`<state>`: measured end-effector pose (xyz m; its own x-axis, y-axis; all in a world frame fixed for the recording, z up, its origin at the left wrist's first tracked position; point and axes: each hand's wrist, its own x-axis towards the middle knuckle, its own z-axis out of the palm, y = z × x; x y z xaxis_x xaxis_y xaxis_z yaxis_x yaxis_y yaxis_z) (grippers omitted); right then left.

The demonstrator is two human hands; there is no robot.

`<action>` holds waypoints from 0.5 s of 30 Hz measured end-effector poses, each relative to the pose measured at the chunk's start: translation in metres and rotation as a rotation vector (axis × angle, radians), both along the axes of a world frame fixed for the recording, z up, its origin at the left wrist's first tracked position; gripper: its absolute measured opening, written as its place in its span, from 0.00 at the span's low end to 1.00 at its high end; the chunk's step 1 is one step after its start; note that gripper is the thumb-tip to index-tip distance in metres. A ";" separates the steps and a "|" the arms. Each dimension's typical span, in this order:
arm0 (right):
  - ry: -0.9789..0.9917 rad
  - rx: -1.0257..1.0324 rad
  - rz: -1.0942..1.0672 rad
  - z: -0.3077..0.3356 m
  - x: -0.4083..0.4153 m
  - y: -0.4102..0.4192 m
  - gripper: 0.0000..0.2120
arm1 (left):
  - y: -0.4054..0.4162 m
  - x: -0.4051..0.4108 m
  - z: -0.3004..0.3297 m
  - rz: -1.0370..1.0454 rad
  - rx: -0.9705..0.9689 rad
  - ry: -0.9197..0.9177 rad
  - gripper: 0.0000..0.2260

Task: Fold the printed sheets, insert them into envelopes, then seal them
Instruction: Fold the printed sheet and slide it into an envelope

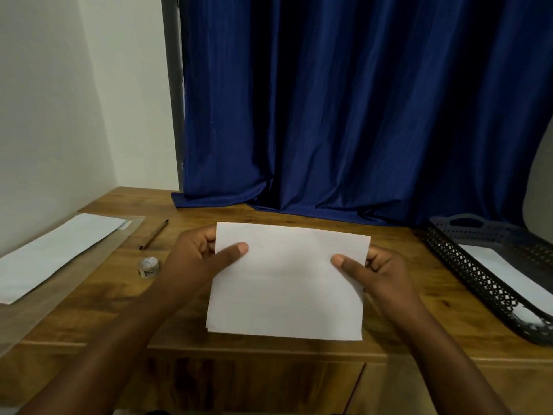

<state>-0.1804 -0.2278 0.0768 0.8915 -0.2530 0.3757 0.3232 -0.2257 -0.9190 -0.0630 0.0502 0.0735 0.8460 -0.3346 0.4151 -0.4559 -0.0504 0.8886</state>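
Above the wooden desk (pixel 269 217), both hands' fingers (pixel 239 248) pinch a blank white folded sheet (pixel 287 283).

Tape roll (pixel 149 267), pen (pixel 153 234) left of hands; tray (pixel 466 265) far right

A white folded sheet (pixel 287 283) is held above the tabletop's (pixel 269 214) near edge. White envelopes (pixel 51 253) are laid along its left edge.
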 end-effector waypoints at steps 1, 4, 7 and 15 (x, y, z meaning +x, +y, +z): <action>0.029 0.033 -0.012 -0.003 0.010 0.001 0.06 | -0.004 0.010 -0.002 -0.006 -0.003 0.018 0.10; 0.118 0.103 -0.048 -0.021 0.037 -0.002 0.07 | -0.013 0.035 -0.019 -0.014 0.036 0.046 0.08; 0.176 0.060 -0.076 -0.045 0.050 -0.008 0.05 | -0.015 0.048 -0.043 0.014 0.136 0.043 0.08; 0.207 -0.328 0.023 -0.071 0.035 -0.028 0.16 | -0.001 0.034 -0.063 -0.128 0.411 -0.139 0.10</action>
